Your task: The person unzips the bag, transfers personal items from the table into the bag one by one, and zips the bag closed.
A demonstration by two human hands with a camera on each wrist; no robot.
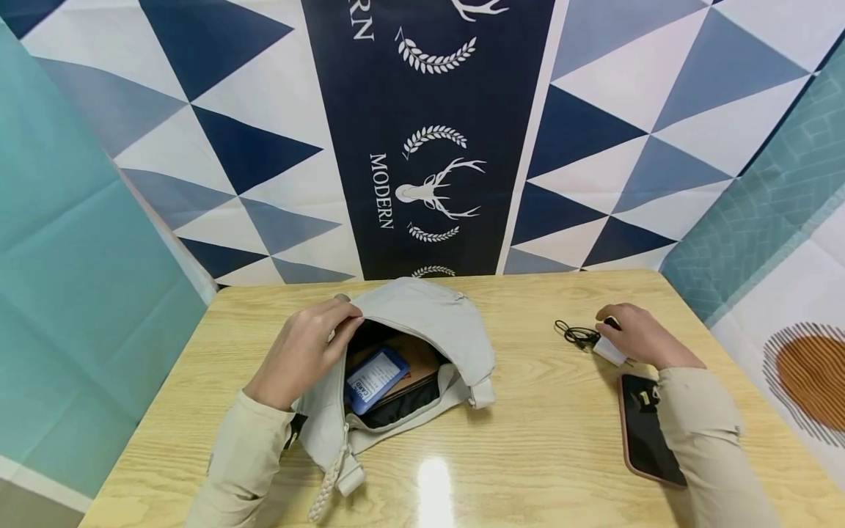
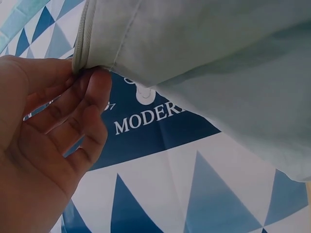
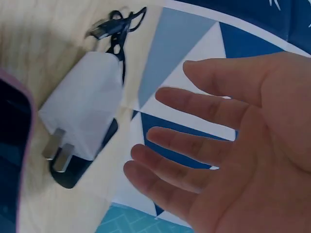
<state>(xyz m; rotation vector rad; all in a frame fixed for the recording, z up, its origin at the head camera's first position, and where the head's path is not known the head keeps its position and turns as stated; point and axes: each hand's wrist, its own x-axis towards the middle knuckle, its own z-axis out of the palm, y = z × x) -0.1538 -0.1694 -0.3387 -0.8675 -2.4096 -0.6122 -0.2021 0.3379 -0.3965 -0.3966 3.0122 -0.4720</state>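
Grey fabric bag [image 1: 422,330] at table [image 1: 528,455] centre: left hand [image 1: 304,352] pinches its rim, keeping it open. Right hand [image 1: 637,337], fingers spread, hovers over white charger [image 3: 87,109] near right edge.

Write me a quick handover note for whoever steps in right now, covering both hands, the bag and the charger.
Left hand: pinches the rim of the grey bag, holding it open on the table.
Right hand: fingers spread, over the white charger and its black cable; no grip on it yet.
In the bag: a blue card holder and a brown item.
Outside: charger, cable and the pink-cased phone beside the right sleeve.
Probably left: charger and phone into the bag.
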